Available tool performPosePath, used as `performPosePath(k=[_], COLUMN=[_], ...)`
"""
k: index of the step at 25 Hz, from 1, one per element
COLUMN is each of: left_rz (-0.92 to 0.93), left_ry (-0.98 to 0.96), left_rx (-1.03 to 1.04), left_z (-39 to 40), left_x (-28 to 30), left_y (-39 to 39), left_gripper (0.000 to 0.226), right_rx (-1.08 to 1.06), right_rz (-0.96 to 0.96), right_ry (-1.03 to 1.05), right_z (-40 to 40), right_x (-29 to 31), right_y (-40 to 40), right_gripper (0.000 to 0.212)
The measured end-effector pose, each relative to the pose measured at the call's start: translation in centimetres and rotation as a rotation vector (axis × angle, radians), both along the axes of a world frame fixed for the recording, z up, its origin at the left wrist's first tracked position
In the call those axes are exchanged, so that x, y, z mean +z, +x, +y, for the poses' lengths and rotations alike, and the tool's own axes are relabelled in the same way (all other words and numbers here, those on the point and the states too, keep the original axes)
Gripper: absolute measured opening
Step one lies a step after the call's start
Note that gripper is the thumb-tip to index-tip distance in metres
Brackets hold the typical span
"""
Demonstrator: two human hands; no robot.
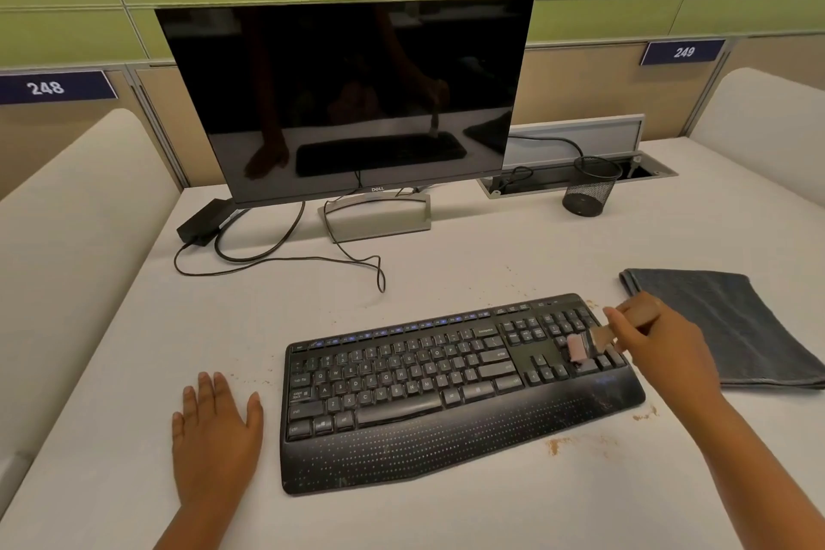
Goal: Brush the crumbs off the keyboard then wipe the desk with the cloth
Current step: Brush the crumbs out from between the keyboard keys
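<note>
Two hands: right hand [656, 348] gripping small brush [598, 337], pink bristles on keyboard [446, 389] number pad; left hand [214, 429] flat, fingers straight, on bench [446, 272]. Crumbs [558, 444] scattered near keyboard. Folded grey cloth [732, 326] at right.

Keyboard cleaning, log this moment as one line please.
step: brushing keyboard | right hand: grips brush on numpad | left hand: flat on desk | cloth: folded, untouched
</note>
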State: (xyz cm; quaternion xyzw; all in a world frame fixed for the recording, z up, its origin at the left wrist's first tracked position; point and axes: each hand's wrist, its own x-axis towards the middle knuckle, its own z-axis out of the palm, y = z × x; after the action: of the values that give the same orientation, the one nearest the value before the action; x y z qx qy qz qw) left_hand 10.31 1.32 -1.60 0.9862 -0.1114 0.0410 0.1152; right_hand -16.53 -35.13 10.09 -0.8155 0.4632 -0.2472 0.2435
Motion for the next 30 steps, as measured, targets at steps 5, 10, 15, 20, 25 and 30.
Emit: performPosePath(k=[5, 10, 15, 20, 25, 30], left_rz=[0.011, 0.027, -0.003, -0.038, 0.002, 0.024], left_ry=[0.005, -0.013, 0.006, 0.037, 0.039, 0.045], left_rx=[0.005, 0.016, -0.005, -0.026, -0.013, 0.005], left_z=[0.0, -0.2, 0.2, 0.2, 0.2, 0.2], left_x=[-0.1, 0.1, -0.4, -0.7, -0.7, -0.9], left_y=[0.2, 0.2, 0.4, 0.8, 1.0, 1.3], left_gripper=[0.065, 0.065, 0.07, 0.078, 0.061, 0.061], right_rx=[-0.055, 0.045, 0.096, 0.125, 0.165, 0.278], right_rz=[-0.192, -0.289, -0.281, -0.26, -0.282, -0.189], right_ry=[0.16, 0.283, 0.304, 0.324, 0.347, 0.33], right_z=[1.2, 3.2, 3.6, 3.1, 2.5, 1.5], right_x=[-0.8, -2.9, -2.6, -3.1, -2.9, -1.4], right_y=[-0.3, -1.3, -2.7, -4.0, -3.0, -0.1], right_gripper=[0.018, 0.004, 0.011, 0.033, 0.02, 0.015])
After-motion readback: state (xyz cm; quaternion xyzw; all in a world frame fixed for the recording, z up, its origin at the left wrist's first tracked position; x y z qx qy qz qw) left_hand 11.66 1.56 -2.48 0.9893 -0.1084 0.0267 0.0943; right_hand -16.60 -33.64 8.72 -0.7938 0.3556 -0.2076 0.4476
